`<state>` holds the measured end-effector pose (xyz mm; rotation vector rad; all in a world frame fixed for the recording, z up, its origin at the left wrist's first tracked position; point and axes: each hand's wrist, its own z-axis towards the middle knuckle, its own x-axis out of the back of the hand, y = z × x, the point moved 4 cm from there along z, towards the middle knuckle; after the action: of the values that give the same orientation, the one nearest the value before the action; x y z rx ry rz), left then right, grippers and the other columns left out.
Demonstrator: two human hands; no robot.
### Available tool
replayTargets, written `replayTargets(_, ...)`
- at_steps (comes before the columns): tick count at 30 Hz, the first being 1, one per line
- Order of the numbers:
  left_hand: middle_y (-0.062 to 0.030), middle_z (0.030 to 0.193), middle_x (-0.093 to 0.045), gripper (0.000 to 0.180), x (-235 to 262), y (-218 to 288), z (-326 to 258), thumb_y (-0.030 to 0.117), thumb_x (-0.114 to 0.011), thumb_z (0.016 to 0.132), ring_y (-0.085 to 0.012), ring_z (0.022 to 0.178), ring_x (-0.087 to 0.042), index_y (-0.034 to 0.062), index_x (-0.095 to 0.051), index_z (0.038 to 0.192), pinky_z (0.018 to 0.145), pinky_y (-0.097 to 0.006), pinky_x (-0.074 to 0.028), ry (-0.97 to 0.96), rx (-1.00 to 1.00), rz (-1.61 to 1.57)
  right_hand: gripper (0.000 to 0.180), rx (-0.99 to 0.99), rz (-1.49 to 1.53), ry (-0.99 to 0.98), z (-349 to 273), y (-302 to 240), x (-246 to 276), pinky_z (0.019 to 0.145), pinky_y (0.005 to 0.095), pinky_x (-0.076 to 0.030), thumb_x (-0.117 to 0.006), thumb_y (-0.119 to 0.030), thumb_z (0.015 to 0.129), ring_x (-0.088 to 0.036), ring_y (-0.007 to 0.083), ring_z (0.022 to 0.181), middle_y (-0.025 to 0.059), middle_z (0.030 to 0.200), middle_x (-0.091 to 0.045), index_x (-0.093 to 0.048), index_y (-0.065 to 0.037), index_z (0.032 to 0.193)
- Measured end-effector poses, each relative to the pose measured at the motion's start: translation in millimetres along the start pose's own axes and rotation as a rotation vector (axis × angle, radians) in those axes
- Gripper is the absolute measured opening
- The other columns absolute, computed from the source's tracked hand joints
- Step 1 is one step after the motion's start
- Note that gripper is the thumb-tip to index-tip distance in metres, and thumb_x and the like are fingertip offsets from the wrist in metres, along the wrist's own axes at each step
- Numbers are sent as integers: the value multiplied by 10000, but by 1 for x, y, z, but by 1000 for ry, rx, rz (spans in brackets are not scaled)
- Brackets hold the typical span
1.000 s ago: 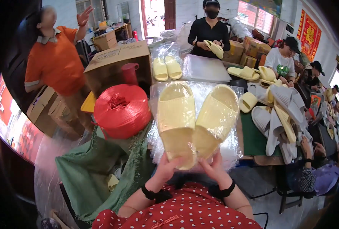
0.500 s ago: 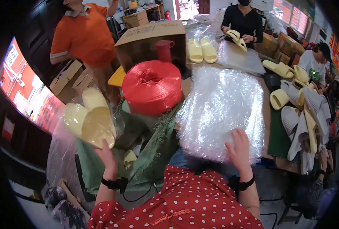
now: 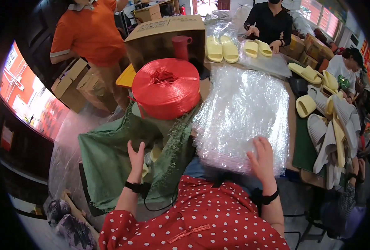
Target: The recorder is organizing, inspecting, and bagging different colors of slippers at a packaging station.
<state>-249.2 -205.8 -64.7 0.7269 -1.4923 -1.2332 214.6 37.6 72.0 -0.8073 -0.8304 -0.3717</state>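
Note:
My left hand (image 3: 136, 160) hovers over the mouth of a green woven sack (image 3: 101, 156), fingers apart and nothing in them. Inside the sack, part of a pale yellow slipper (image 3: 156, 153) shows past my fingers; the rest of the contents is hidden. My right hand (image 3: 263, 160) rests at the near right of a stack of clear plastic bags (image 3: 241, 112), its fingers spread and curved slightly over the top bag.
Behind the sack sits a big roll of red plastic twine (image 3: 164, 91), near a red mug (image 3: 181, 48) and a cardboard box (image 3: 164, 35). Yellow slippers (image 3: 222, 49) lie at the far side. Grey and yellow slippers (image 3: 326, 129) pile up right. Other people stand or sit around.
The bagged yellow slippers have left my left hand, which moved right over the sack and opened. My right hand stays on the bags. The person opposite has set a yellow slipper pair down.

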Motion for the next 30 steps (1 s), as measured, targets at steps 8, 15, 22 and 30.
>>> replayTargets(8,-172,1517,-444,398,-89,261,-138,98,-680,836,-382,1444,-345,47,-609,1224,1176,-475,-265,-629,-938,107,546,1,-60,20,4,-4,-6,1066,504,-397,-734,-357,864,-481,421,1276,220,1360,-528,-593,-32,1279)
replayTargets(15,-206,1546,-385,610,-214,258,-174,400,-679,875,-428,1459,-281,131,-545,1406,1182,-557,-211,-895,-1201,405,547,61,-45,27,-3,0,5,1088,462,-402,-727,-373,878,-499,389,1283,205,1353,-550,-599,-46,1297)
replayTargets(22,-213,1569,-347,659,-226,229,-170,505,-643,881,-451,1459,-262,177,-523,1440,1205,-558,-122,-939,-1122,500,408,-155,-45,530,34,60,154,997,434,-449,-756,-156,816,-581,364,1133,167,1185,-639,-631,-30,1184)
replayTargets(30,-196,1583,-331,664,-237,222,-172,536,-613,903,-417,1484,-225,191,-502,1459,1212,-543,-117,-952,-1135,526,562,-711,-581,899,73,251,298,908,420,-497,-755,-274,804,-601,394,1121,212,1272,-612,-585,-20,1275)
